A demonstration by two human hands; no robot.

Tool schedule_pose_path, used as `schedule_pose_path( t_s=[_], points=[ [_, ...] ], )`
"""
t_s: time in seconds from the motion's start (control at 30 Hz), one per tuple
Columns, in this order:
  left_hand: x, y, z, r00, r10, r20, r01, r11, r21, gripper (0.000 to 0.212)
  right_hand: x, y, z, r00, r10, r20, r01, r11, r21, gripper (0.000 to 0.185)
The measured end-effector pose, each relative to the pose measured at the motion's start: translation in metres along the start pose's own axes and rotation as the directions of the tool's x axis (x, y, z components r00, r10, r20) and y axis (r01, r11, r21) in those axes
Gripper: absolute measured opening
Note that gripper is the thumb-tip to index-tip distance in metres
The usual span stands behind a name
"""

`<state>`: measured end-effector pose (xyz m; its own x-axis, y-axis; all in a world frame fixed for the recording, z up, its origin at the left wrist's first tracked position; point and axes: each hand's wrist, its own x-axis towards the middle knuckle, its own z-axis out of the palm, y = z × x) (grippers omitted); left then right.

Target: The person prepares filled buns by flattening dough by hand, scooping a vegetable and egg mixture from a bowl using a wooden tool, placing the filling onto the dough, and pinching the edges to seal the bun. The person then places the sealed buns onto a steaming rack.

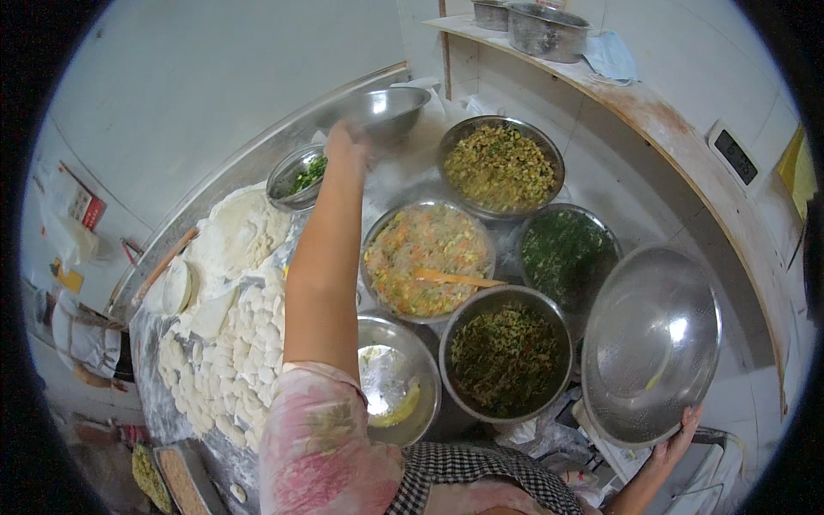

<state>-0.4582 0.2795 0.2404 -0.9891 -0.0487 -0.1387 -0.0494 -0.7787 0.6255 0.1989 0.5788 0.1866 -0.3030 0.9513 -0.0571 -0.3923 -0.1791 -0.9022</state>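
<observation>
My left arm reaches away over the table, and my left hand (346, 145), slightly blurred, is at the near rim of a stainless steel bowl (396, 116) that it seems to grip. Beside that hand, a smaller metal bowl (281, 183) contains chopped greens (309, 174). On the other side, my right hand (676, 431) holds a large perforated metal basin (650, 341) by its lower edge, tilted, with a scrap of food stuck inside. Nearest to this basin are a bowl of dark green filling (566, 251) and a pot of brownish chopped filling (508, 360).
A carrot-flecked filling (418, 244) has a wooden spatula (457, 278) in it. Behind lies another bowl of filling (502, 167). Dough pieces (225, 373), a dough mass (238, 225) and a rolling pin (164, 267) lie left. A shelf (644, 116) overhangs the right; another person (87, 341) stands far left.
</observation>
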Motion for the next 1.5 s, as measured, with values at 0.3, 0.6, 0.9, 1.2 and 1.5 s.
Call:
schedule_pose_path(
  t_s=[0.3, 0.6, 0.9, 1.2, 1.5],
  points=[
    [0.061, -0.019, 0.017, 0.998, -0.004, -0.07, 0.024, 0.961, 0.274, 0.02, 0.028, 0.017, 0.041, 0.989, 0.107, 0.103, -0.091, 0.985, -0.146, 0.046],
    [-0.067, 0.088, -0.101, 0.969, -0.024, 0.245, -0.192, 0.553, 0.811, 0.021, 0.024, 0.093, 0.204, 0.765, 0.411, 0.495, -0.223, 0.891, -0.395, 0.053],
    [-0.221, 0.196, -0.215, 0.999, 0.002, -0.034, 0.028, 0.538, 0.842, 0.035, -0.101, 0.168, 0.292, 0.127, 0.647, 0.752, -0.382, 0.732, -0.565, 0.033],
    [-0.251, 0.178, -0.261, 0.993, -0.119, -0.014, 0.073, 0.507, 0.859, 0.037, -0.11, 0.191, 0.271, 0.182, 0.675, 0.715, 0.13, 0.704, -0.698, 0.026],
    [-0.222, 0.13, -0.227, 0.993, -0.116, 0.036, 0.037, 0.57, 0.821, 0.033, -0.018, 0.18, 0.305, 0.403, 0.259, 0.878, 0.773, 0.417, -0.478, 0.027]
  ],
)
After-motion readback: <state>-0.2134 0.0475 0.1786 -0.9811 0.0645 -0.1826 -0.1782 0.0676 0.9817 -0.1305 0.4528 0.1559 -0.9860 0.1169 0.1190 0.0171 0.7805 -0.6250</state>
